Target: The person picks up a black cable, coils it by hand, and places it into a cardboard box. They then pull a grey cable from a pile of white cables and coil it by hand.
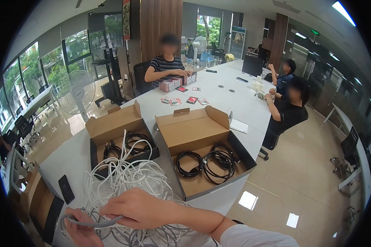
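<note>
A loop of grey cable [95, 224] runs between my two hands at the lower left. My left hand [83, 231] is curled around one end of it. My right hand [136, 208] grips the same cable a little to the right, its fingers bent and seen from the back. Beneath and behind both hands spreads a tangled heap of white and grey cables [132, 181]. Some white strands drape over the front of an open cardboard box [111, 123] that holds black cables [137, 142]. To its right, another open cardboard box [185, 144] contains coiled black cables [219, 162].
A third open box [41, 201] and a black phone [66, 189] are at the left. Across the table [152, 99], a person [167, 68] handles small boxes [171, 84] near scattered cards [191, 99]. Two people sit along the right side. A fan [78, 92] stands left.
</note>
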